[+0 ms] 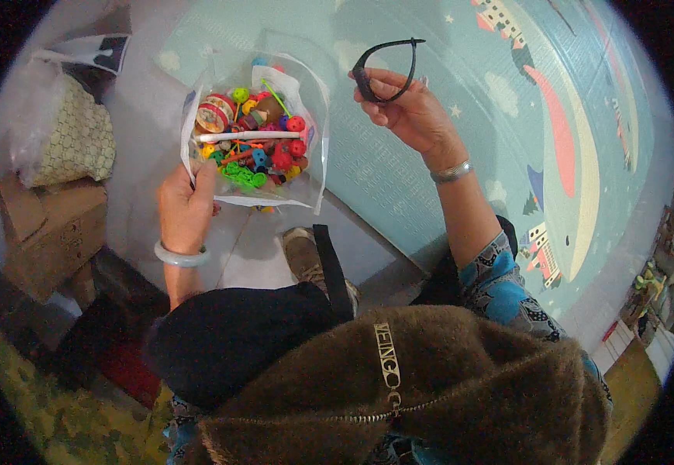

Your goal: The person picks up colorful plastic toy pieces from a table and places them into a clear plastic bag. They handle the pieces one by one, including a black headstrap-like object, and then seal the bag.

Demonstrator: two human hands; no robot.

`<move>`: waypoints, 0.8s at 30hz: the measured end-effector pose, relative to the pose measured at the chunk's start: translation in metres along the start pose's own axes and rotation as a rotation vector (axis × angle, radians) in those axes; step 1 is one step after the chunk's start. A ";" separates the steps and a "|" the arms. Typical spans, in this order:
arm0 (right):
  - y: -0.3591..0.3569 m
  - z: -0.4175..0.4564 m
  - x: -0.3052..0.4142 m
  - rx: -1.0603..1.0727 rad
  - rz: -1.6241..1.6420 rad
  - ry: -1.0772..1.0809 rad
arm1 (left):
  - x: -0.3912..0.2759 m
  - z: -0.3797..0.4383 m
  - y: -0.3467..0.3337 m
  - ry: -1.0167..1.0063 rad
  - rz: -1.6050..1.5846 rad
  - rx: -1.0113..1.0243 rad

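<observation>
My left hand (187, 195) pinches the near left rim of a clear plastic bag (319, 168) with white edges. The bag gapes upward and is full of small colourful toys. Among them I see a red-rimmed toy drum (215, 113), a green plastic toy piece (242, 175) and a red ball (296, 124). A white stick (249, 135) with a pink end lies across the top of them. Up and to the right of the bag, my right hand (398, 104) holds a looped black band (364, 84), apparently a toy wristwatch, between thumb and fingers.
A pale green play mat (395, 192) with printed pictures, including a whale (581, 192), covers the floor ahead and right. On the left, a patterned bag (75, 133) in clear plastic stands over a cardboard box (58, 232). My shoe (302, 253) rests on the tiles beyond my lap.
</observation>
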State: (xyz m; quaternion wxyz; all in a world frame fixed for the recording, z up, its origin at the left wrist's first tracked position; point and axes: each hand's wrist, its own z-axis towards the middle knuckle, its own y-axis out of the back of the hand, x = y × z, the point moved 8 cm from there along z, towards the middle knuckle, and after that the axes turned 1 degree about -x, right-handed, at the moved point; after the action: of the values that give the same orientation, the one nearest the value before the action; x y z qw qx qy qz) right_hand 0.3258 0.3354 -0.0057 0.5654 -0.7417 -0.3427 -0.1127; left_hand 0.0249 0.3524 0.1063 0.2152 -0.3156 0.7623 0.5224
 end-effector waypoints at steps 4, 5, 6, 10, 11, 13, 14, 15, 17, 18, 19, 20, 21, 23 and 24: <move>-0.018 0.000 0.013 -0.010 -0.117 0.059 | -0.009 0.001 0.003 -0.003 0.090 -0.015; -0.023 -0.001 0.017 -0.026 -0.167 0.074 | -0.012 0.001 0.003 0.009 0.105 -0.016; -0.030 -0.001 0.020 -0.039 -0.189 0.083 | -0.013 0.001 0.005 0.000 0.105 -0.024; -0.050 0.000 0.029 -0.059 -0.273 0.132 | -0.019 -0.002 0.011 -0.071 0.170 -0.062; -0.054 0.000 0.032 -0.055 -0.291 0.147 | -0.024 -0.003 0.013 -0.098 0.203 -0.073; -0.056 0.003 0.034 -0.029 -0.402 0.185 | -0.036 -0.004 0.015 -0.143 0.442 -0.107; -0.058 0.004 0.035 -0.017 -0.457 0.204 | -0.041 -0.004 0.017 -0.164 0.561 -0.125; -0.062 0.004 0.038 -0.023 -0.457 0.211 | -0.062 -0.009 0.023 -0.384 0.665 -0.282; -0.073 0.002 0.044 -0.036 -0.458 0.226 | -0.096 -0.031 0.024 -0.831 0.857 -0.597; -0.078 0.001 0.047 -0.030 -0.470 0.250 | -0.104 -0.028 0.024 -0.844 0.734 -0.530; -0.082 -0.001 0.050 -0.024 -0.482 0.275 | -0.113 -0.024 0.024 -0.855 0.611 -0.461; -0.087 -0.003 0.053 -0.019 -0.495 0.300 | -0.124 -0.020 0.022 -0.865 0.487 -0.391; -0.094 -0.005 0.056 -0.010 -0.542 0.300 | -0.127 -0.009 0.015 -0.730 0.246 -0.214; -0.116 -0.010 0.064 0.017 -0.638 0.304 | -0.133 0.005 -0.014 -0.440 -0.229 0.124; -0.127 -0.016 0.069 -0.006 -0.692 0.308 | -0.143 0.006 -0.021 -0.406 -0.309 0.183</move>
State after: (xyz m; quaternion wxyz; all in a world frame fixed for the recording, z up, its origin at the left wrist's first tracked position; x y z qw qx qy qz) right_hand 0.3002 0.3632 0.1344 0.5366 -0.5582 -0.4836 -0.4081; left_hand 0.1411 0.3892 0.1845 0.4685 -0.2962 0.6903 0.4651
